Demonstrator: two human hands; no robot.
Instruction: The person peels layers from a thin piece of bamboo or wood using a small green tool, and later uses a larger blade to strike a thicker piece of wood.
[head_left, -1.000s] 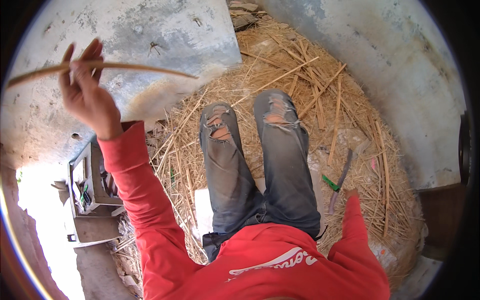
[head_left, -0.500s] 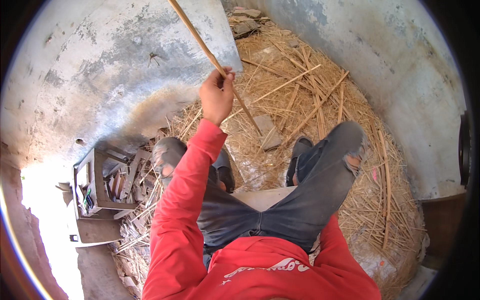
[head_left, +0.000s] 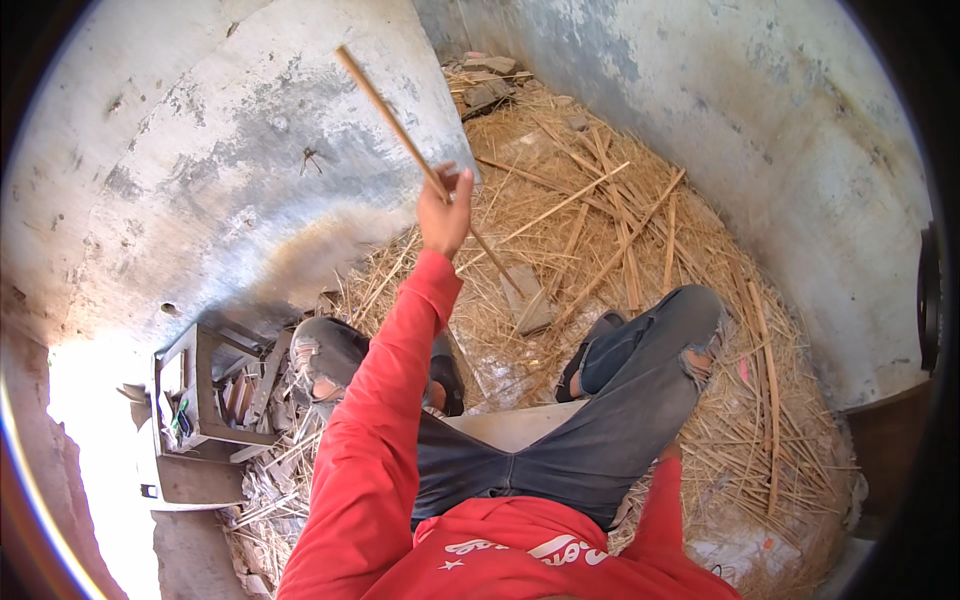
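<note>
My left hand [head_left: 445, 215] is held out in front of me, fingers and thumb loosely closed around a long thin bamboo stick [head_left: 385, 110]. Slanting up to the left, the stick runs down through the hand, its lower end at a flat grey-brown block [head_left: 535, 312] on the straw. Beyond my right thigh, only a bit of my right hand [head_left: 670, 453] shows at the sleeve's end; the leg hides its fingers.
Straw and split bamboo strips [head_left: 625, 235] cover the floor ahead and to my right. A small wooden frame [head_left: 205, 400] with scraps inside stands at the left. Worn pale walls [head_left: 700, 100] curve around me. Rubble [head_left: 485, 85] lies at the back. My knees are spread wide.
The stick's upper end has come down into view, and my left hand sits slightly lower and to the right in the picture, its fingers looser. Part of my right wrist now shows.
</note>
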